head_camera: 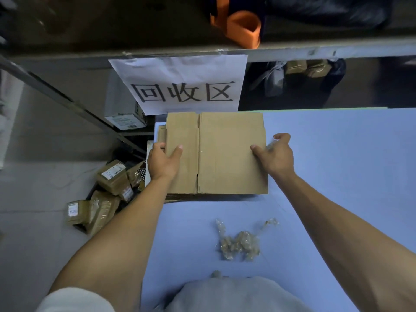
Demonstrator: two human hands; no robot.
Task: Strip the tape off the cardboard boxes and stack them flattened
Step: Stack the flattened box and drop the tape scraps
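A flattened brown cardboard box [225,154] lies on top of a stack of flattened boxes [161,132] at the far left corner of the blue table [326,165]. My left hand [163,162] grips the top box's left edge, thumb on top and fingers curled under. My right hand [275,154] is at the box's right edge, thumb pressing the cardboard, fingers curled; a clear scrap of tape seems to sit between them. A crumpled clump of stripped tape [239,240] lies on the table nearer me.
Several taped cardboard boxes [105,194] lie on the floor to the left. A paper sign [184,84] hangs from a shelf edge above the stack. An orange tape roll [244,28] sits on that shelf. A white box [125,119] stands behind the stack.
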